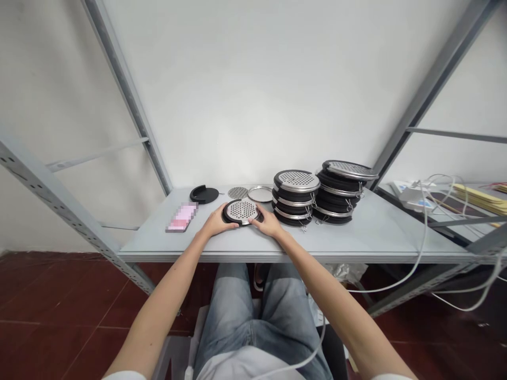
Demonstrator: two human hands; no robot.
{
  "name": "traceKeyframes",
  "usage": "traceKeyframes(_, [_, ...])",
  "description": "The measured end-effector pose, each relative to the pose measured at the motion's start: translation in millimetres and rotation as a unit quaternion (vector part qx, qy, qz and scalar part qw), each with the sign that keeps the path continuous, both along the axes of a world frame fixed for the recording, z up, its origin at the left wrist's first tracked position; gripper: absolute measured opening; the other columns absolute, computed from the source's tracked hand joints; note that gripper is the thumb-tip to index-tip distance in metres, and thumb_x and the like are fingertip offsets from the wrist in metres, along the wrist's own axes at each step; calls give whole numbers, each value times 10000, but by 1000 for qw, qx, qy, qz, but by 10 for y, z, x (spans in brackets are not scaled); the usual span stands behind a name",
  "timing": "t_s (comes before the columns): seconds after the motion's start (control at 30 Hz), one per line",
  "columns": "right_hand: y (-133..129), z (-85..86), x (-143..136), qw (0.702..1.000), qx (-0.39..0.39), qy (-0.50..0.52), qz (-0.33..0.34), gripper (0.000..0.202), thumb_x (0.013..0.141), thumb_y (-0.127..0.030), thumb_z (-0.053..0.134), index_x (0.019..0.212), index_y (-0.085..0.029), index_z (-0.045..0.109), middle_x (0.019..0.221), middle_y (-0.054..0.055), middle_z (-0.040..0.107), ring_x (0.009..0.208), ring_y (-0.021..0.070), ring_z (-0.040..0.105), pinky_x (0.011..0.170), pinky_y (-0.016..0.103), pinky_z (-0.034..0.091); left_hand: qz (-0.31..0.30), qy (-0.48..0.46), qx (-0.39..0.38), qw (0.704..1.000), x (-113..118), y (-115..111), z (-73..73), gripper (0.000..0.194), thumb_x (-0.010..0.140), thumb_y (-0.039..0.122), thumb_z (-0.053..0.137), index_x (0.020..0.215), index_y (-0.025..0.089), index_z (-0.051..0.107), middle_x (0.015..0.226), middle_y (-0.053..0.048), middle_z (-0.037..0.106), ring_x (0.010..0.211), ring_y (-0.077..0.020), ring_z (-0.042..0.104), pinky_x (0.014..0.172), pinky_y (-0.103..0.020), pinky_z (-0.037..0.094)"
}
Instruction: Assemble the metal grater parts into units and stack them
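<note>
A round black case with a perforated metal lid (242,210) lies on the grey table (348,245), close in front of me. My left hand (216,221) grips its left edge, thumb along the near rim. On the opposite side my right hand (269,221) holds the right edge, its thumb reaching onto the near part of the lid. Behind the case are a loose perforated metal disc (237,193) and a shiny metal ring (260,193). Farther left sits a black round base (205,195) with a raised rim along part of its edge and a small wire hook.
Two stacks of similar cases, the nearer stack (296,198) and the farther stack (344,192), stand right of my hands, wire hooks sticking out. A phone (182,217) lies at left. Metal shelf posts frame both sides. White cables (422,243) hang at the right.
</note>
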State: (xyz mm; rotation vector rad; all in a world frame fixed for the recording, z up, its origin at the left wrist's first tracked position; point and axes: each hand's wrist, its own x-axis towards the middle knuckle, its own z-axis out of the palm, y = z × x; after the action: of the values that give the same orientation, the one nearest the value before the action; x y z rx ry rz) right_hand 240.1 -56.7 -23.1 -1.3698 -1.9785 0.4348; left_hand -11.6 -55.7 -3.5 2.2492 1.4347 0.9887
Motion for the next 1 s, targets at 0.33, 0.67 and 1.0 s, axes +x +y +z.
traceKeyframes(0.33, [3, 3, 0, 1000, 12, -8, 2, 749, 833, -520, 652, 1455, -165, 431, 1397, 136, 553, 1271, 306, 542, 1067, 428, 422, -2, 14, 21, 1000, 5, -3, -16, 981, 568, 583, 832, 1391, 199, 463, 1362, -119, 577, 1260, -340, 536, 1067, -450, 429])
traceKeyframes(0.67, [-36, -16, -23, 999, 23, -31, 24, 837, 800, -569, 665, 1471, -146, 400, 1524, 167, 382, 1400, 309, 385, 1134, 440, 350, -17, -6, 4, 1000, -55, 35, -28, 929, 590, 600, 813, 1378, 202, 521, 1394, -107, 567, 1304, -314, 514, 1124, -434, 390])
traceKeyframes(1.0, [-31, 21, -7, 1000, 19, 19, 12, 786, 686, -535, 791, 1332, -140, 579, 1408, 157, 533, 1358, 297, 451, 1127, 433, 363, -7, 5, -1, 1000, -56, 53, -89, 840, 603, 616, 802, 1320, 223, 611, 1463, -111, 492, 1346, -343, 463, 1158, -464, 340])
